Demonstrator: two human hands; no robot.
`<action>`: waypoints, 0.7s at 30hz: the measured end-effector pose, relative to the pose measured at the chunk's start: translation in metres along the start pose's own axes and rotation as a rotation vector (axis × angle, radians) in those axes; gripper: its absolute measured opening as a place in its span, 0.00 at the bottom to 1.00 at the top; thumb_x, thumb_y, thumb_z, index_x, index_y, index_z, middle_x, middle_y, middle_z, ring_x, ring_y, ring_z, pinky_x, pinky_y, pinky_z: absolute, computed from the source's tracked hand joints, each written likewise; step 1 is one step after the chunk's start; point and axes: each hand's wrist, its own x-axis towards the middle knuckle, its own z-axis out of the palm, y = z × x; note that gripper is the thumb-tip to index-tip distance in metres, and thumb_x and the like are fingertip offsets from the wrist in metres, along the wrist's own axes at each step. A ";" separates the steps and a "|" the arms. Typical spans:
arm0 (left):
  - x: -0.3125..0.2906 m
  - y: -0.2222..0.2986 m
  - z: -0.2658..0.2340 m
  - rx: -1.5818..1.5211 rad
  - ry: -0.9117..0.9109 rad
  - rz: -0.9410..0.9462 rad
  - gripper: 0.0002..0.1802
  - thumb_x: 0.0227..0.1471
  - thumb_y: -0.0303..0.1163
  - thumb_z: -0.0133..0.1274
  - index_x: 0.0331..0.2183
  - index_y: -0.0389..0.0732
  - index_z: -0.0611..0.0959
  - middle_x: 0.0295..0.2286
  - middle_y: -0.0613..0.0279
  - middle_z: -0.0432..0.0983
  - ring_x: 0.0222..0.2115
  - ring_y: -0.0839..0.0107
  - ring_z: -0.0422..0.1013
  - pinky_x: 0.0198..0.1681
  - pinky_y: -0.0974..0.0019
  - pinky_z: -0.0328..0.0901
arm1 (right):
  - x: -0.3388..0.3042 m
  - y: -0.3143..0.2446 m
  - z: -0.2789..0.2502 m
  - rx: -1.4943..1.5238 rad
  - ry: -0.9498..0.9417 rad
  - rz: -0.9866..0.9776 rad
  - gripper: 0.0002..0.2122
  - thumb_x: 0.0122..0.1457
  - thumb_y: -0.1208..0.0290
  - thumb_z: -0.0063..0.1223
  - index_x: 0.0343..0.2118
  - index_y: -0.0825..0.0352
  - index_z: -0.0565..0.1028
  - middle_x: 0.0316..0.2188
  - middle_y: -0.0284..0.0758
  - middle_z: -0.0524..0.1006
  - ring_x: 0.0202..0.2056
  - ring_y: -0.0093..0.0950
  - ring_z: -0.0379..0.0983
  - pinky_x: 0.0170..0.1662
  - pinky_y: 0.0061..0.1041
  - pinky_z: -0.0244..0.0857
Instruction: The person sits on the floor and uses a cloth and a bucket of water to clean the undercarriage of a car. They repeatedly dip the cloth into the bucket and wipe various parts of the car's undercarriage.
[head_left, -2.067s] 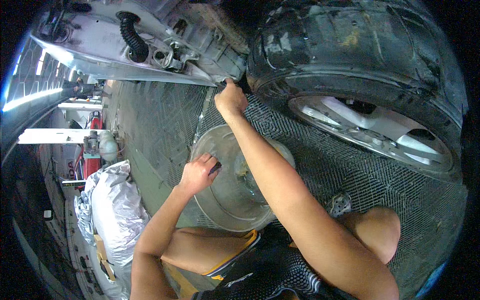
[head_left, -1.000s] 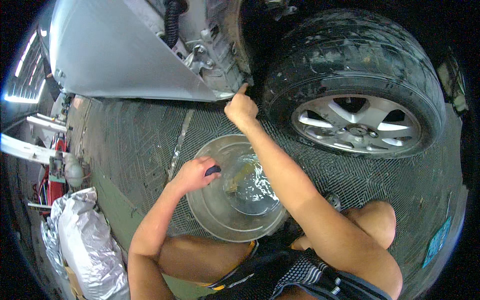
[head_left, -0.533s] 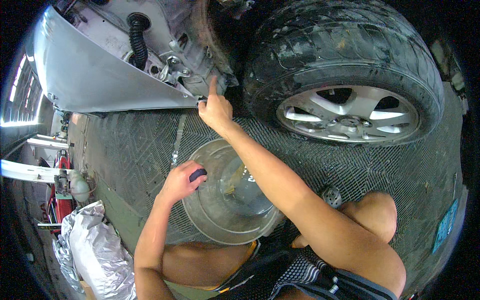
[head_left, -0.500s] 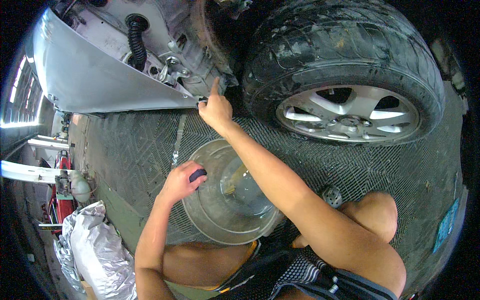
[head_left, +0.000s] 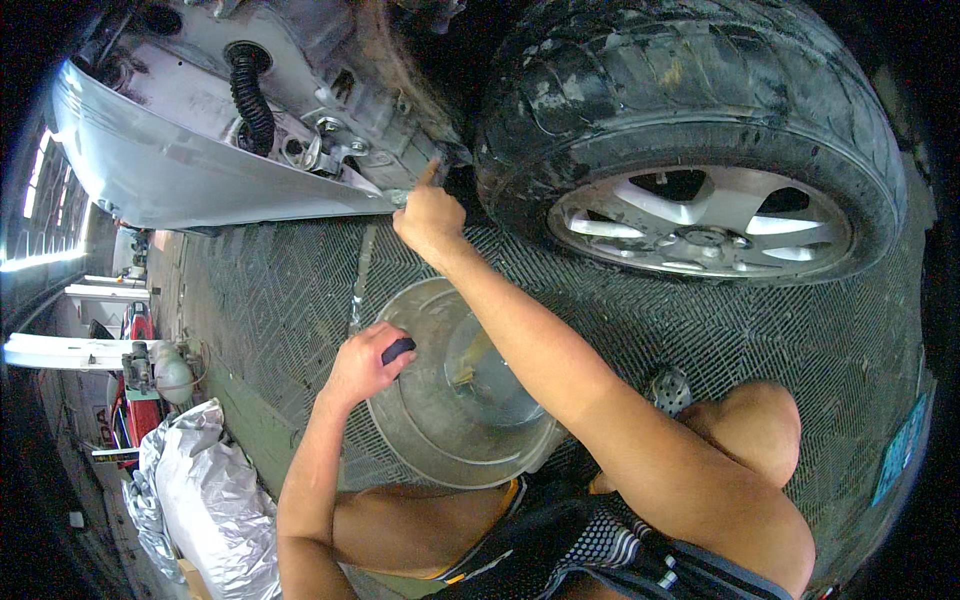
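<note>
My left hand is closed round a small dark block, which looks like a sanding block, at the left rim of a clear round tub. Shallow water and a yellowish piece lie in the tub. My right arm stretches across above it. My right hand is at the lower rear corner of a silver car panel, beside the wheel. Its index finger points out towards the bare metal at the edge, while the other fingers are curled; what they hold, if anything, is hidden.
A large tyre on a silver alloy wheel stands at the right. A ribbed black hose hangs inside the opened car body. Patterned matting covers the floor. Crumpled silver sheeting lies at the lower left. My bent knees flank the tub.
My view has shifted slightly, so the car and wheel sit a little differently. The right hand stays at the panel corner; the left keeps the block at the tub's rim.
</note>
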 end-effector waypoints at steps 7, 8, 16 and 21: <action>0.003 0.015 0.030 -0.359 -0.139 -0.139 0.14 0.50 0.36 0.62 0.38 0.39 0.81 0.34 0.55 0.79 0.34 0.58 0.78 0.38 0.59 0.71 | 0.013 0.025 -0.007 0.278 0.009 0.096 0.25 0.52 0.67 0.56 0.52 0.74 0.69 0.42 0.57 0.78 0.45 0.49 0.77 0.50 0.41 0.71; 0.010 0.020 0.042 -0.440 -0.312 -0.107 0.17 0.51 0.37 0.63 0.40 0.38 0.81 0.36 0.55 0.79 0.36 0.61 0.77 0.41 0.61 0.70 | 0.025 0.034 -0.009 0.369 -0.052 0.129 0.21 0.53 0.72 0.53 0.51 0.74 0.71 0.42 0.52 0.79 0.42 0.44 0.79 0.44 0.37 0.74; 0.062 0.022 0.201 -0.503 -0.553 -0.094 0.27 0.53 0.43 0.61 0.50 0.37 0.79 0.49 0.52 0.77 0.51 0.61 0.71 0.57 0.60 0.62 | -0.013 -0.003 0.030 0.972 0.380 0.496 0.20 0.57 0.82 0.49 0.54 0.69 0.74 0.49 0.40 0.77 0.49 0.30 0.75 0.51 0.27 0.68; 0.052 0.061 0.177 -0.622 -0.158 -0.106 0.29 0.52 0.42 0.61 0.52 0.36 0.78 0.51 0.50 0.75 0.51 0.59 0.71 0.58 0.59 0.62 | 0.000 0.006 0.019 1.320 0.556 0.381 0.18 0.60 0.82 0.51 0.54 0.69 0.75 0.54 0.41 0.76 0.53 0.29 0.72 0.58 0.26 0.61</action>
